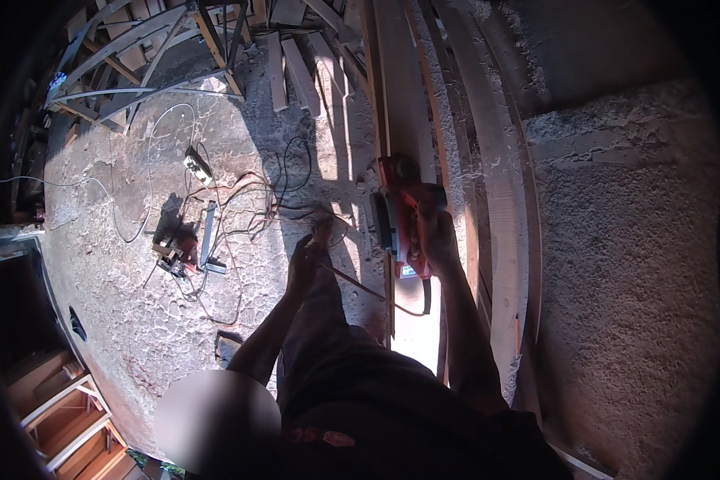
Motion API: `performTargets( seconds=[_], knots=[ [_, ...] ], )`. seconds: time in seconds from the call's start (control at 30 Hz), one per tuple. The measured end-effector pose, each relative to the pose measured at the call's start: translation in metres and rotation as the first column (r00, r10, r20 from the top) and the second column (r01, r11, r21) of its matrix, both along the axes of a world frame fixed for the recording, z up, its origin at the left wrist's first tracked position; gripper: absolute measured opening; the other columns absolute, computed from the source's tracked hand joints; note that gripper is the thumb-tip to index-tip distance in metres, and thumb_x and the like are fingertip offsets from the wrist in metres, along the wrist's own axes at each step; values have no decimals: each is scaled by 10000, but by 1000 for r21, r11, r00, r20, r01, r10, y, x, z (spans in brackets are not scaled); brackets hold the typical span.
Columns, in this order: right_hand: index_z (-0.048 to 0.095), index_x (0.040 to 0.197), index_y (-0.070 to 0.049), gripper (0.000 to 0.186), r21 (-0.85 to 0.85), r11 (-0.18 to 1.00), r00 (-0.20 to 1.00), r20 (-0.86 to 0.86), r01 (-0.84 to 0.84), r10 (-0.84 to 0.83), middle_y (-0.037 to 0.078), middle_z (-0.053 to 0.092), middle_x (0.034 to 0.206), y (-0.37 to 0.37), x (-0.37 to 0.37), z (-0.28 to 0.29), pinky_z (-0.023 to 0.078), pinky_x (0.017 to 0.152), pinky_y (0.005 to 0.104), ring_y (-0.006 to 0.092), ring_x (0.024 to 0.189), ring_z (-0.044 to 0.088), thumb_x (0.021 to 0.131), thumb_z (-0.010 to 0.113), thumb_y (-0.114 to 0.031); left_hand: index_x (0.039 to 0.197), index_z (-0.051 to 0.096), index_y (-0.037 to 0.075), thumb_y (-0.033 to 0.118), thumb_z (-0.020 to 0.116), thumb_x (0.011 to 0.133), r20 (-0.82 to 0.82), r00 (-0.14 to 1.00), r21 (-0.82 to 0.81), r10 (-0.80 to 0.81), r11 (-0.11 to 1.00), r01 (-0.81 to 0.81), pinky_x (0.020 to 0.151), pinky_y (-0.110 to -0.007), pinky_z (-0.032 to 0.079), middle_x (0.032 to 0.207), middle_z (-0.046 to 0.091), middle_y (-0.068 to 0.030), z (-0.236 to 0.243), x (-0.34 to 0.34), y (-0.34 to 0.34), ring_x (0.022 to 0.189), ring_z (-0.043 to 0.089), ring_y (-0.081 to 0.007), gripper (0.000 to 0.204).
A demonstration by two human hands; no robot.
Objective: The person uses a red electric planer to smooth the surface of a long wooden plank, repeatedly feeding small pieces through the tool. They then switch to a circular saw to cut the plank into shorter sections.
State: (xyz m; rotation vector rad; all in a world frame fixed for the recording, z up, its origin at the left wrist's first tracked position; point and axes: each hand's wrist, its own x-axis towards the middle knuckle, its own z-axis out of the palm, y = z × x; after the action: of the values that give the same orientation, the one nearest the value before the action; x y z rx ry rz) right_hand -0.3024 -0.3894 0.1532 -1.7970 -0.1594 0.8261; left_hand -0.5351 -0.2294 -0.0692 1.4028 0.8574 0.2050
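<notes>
My right hand [440, 244] is wrapped round the rear handle of a red and black electric hand planer [406, 212]. The planer rests on a long wooden board [404, 88] that runs away from me. From the planer's back end a power cord [360, 286] loops across to my left hand [302, 264]. That hand is closed on the cord, low beside my leg, and shadow hides some of its fingers. Bright sunlight washes out the near end of the board, behind the planer.
More long planks [500, 200] lie to the right, beside a rough wall [624, 280]. Tangled cables [272, 208], a power strip [198, 166] and another power tool [176, 244] lie on the floor at left. Cut boards [300, 76] and a wooden frame [148, 72] are farther off.
</notes>
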Motion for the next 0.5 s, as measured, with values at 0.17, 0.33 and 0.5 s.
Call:
performTargets(
  seconds=[0.17,0.33,0.5],
  knots=[
    [618,967,-54,457,-43,998,994,95,56,-51,12,569,588,-109,-129,-9,431,451,308,116,511,593,1040,546,-499,1347,549,15,212,626,1024,61,915,-51,-398,915,401,829,-347,534,1076,681,-133,-2,-53,-65,975,675,-217,386],
    [641,971,-28,458,-117,993,917,397,3,44,78,616,610,-76,-62,-42,457,457,353,179,519,632,1056,532,-464,1329,570,25,240,636,1030,93,960,-312,-263,908,279,780,-346,545,1058,700,-137,-4,-58,-66,926,686,-204,374],
    [593,896,-80,535,13,994,989,103,105,-106,-2,517,594,68,99,-8,395,345,273,100,412,498,1013,550,-601,1287,620,38,252,591,1059,-112,991,-58,-72,996,66,735,-315,540,1018,712,-106,-21,-28,-10,876,678,-159,313]
  ],
)
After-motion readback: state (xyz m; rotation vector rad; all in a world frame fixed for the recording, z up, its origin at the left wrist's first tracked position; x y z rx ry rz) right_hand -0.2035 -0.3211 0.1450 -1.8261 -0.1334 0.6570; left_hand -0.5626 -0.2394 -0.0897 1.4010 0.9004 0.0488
